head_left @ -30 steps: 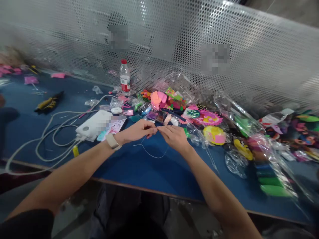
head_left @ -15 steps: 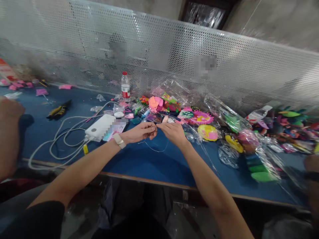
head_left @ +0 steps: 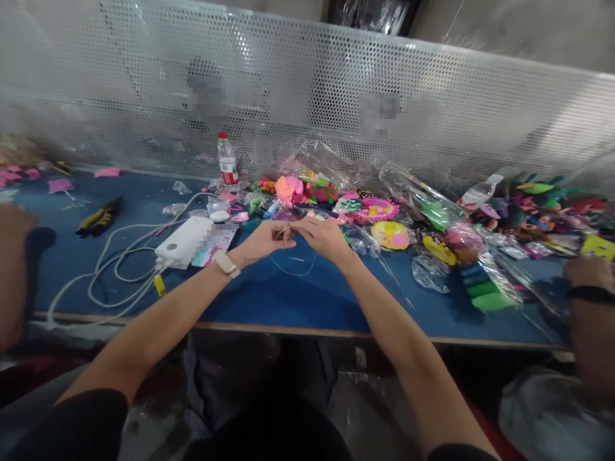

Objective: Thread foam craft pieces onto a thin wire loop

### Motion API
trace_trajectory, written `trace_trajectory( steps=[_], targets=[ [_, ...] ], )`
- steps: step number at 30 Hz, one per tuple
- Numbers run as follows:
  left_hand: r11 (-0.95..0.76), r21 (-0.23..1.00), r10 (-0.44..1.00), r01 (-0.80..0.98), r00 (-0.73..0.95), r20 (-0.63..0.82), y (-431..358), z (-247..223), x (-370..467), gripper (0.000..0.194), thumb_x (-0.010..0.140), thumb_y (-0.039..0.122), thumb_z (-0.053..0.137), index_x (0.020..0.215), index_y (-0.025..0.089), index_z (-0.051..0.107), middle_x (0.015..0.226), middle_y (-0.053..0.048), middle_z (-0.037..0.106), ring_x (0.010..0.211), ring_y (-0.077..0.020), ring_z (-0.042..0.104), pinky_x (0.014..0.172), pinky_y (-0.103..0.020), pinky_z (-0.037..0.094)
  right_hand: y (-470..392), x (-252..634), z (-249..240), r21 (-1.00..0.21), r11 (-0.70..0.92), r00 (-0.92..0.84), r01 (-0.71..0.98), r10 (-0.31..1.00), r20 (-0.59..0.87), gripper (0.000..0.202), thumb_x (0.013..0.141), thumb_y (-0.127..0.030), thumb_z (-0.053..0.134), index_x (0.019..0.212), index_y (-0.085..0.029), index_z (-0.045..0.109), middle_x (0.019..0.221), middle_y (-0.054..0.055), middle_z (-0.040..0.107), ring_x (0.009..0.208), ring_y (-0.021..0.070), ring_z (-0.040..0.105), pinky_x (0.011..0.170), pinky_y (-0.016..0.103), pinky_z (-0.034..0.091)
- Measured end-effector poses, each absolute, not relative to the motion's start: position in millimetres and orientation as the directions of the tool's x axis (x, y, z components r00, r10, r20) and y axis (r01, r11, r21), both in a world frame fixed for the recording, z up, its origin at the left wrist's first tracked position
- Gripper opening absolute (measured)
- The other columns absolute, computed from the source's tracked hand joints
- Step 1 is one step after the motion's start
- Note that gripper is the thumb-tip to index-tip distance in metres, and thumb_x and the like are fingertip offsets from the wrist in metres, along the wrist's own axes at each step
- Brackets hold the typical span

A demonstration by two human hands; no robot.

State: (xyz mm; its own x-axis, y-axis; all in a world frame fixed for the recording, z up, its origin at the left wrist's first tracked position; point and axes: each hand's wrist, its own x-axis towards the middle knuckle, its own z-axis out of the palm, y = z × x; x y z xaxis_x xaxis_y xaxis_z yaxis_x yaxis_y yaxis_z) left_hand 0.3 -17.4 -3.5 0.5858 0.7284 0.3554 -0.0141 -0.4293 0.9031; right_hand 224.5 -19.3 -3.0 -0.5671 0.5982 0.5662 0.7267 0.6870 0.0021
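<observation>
My left hand, with a pale watch band on its wrist, is closed in a pinch above the blue table. Its fingertips almost meet those of my right hand, which is pinched too, palm down. A thin pale thread runs from between the fingers and droops in a loop below them; whether it is thread or fine wire I cannot make out. Anything smaller at the fingertips is hidden. Just beyond the hands lies a heap of colourful foam pieces, some in clear plastic.
Left of my hands lie a white power bank with looped cables, a phone and yellow-black pliers. A bottle stands by the perforated metal screen. Other people's arms reach in at both sides, one hand near a yellow piece.
The view has shifted slightly, so things appear further left and higher. My hands stay together at the thread, fingers slightly rearranged. At right, the other person's hand is now visible near a yellow piece.
</observation>
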Motion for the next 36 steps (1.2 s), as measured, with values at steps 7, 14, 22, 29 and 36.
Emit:
trace_trajectory(
  steps=[7, 14, 22, 29, 36],
  targets=[
    [-0.761, 0.551, 0.648, 0.343, 0.360, 0.671, -21.5, -4.4, -8.3, 0.031, 0.088, 0.043, 0.086, 0.094, 0.019, 0.069, 0.095, -0.005, 0.071, 0.083, -0.0172, 0.063, 0.081, -0.033, 0.052, -17.8, 224.8, -7.0, -0.038, 0.690, -0.543, 0.723, 0.601, 0.586, 0.033, 0.114, -0.028, 0.049, 0.128, -0.025, 0.078, 0.114, 0.007, 0.083, 0.093, 0.0177, 0.074, 0.073, 0.028, 0.053],
    [-0.751, 0.556, 0.660, 0.356, 0.398, 0.637, -17.2, -0.6, -6.0, 0.039, 0.106, 0.047, 0.061, 0.079, 0.020, 0.071, 0.088, -0.007, 0.073, 0.087, -0.0198, 0.065, 0.087, -0.036, 0.052, -23.8, 226.1, -4.9, 0.033, 0.683, -0.593, 0.729, 0.608, 0.528, 0.038, 0.115, -0.025, 0.042, 0.130, -0.026, 0.078, 0.114, 0.008, 0.083, 0.090, 0.0186, 0.073, 0.073, 0.031, 0.051],
    [-0.509, 0.842, 0.813, 0.180, 0.421, 0.402, -9.0, -7.9, -5.4, 0.048, 0.097, 0.058, 0.070, 0.071, 0.017, 0.071, 0.070, -0.003, 0.070, 0.068, -0.0133, 0.058, 0.066, -0.027, 0.044, -24.5, 225.5, -5.1, 0.082, 0.663, -0.613, 0.744, 0.629, 0.477, 0.043, 0.115, -0.022, 0.037, 0.133, -0.027, 0.076, 0.103, 0.006, 0.083, 0.081, 0.0166, 0.069, 0.068, 0.030, 0.044],
    [-0.540, 0.804, 0.812, 0.250, 0.406, 0.420, -3.7, -10.8, -9.7, 0.032, 0.091, 0.047, 0.075, 0.085, 0.016, 0.080, 0.082, -0.007, 0.078, 0.072, -0.0152, 0.062, 0.068, -0.028, 0.046, -13.9, 225.9, -12.4, -0.240, 0.690, -0.469, 0.683, 0.666, 0.580, 0.028, 0.109, -0.028, 0.056, 0.120, -0.024, 0.081, 0.115, 0.008, 0.084, 0.100, 0.0227, 0.076, 0.092, 0.036, 0.055],
    [-0.708, 0.613, 0.701, 0.350, 0.454, 0.550, 1.0, -20.8, -11.5, 0.018, 0.093, 0.036, 0.074, 0.094, 0.019, 0.081, 0.097, -0.008, 0.080, 0.084, -0.0184, 0.069, 0.080, -0.032, 0.052, -10.6, 227.2, -15.6, -0.590, 0.588, -0.442, 0.554, 0.808, 0.390, 0.020, 0.103, -0.030, 0.062, 0.110, -0.022, 0.080, 0.091, 0.003, 0.081, 0.064, 0.0145, 0.065, 0.068, 0.030, 0.051]
  ],
)
